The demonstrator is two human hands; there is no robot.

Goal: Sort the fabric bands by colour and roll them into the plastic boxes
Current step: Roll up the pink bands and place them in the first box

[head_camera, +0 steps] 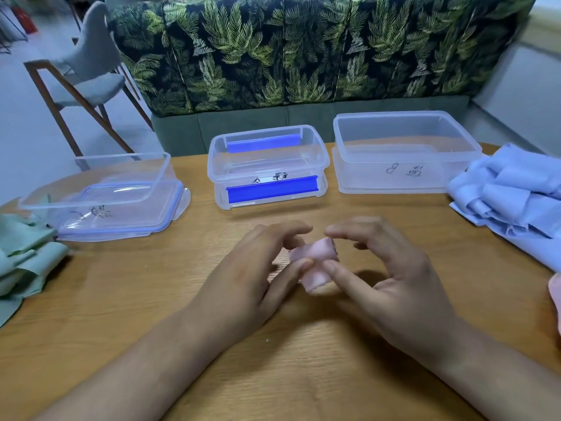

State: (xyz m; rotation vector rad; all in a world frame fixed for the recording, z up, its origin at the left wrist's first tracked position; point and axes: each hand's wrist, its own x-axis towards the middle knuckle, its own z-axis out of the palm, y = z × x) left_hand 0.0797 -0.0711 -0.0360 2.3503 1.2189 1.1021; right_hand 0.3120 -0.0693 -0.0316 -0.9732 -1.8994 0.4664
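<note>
A small pink fabric band, partly rolled, sits just above the wooden table at its middle. My left hand pinches its left end between thumb and fingers. My right hand pinches its right end the same way. Three clear plastic boxes stand in a row behind: a tilted left box on its lid, a middle box with blue clips, and a large right box. All three look empty.
Green bands lie heaped at the table's left edge, light blue bands at the right, and a pink piece shows at the far right edge. A leaf-patterned sofa and a grey chair stand behind the table.
</note>
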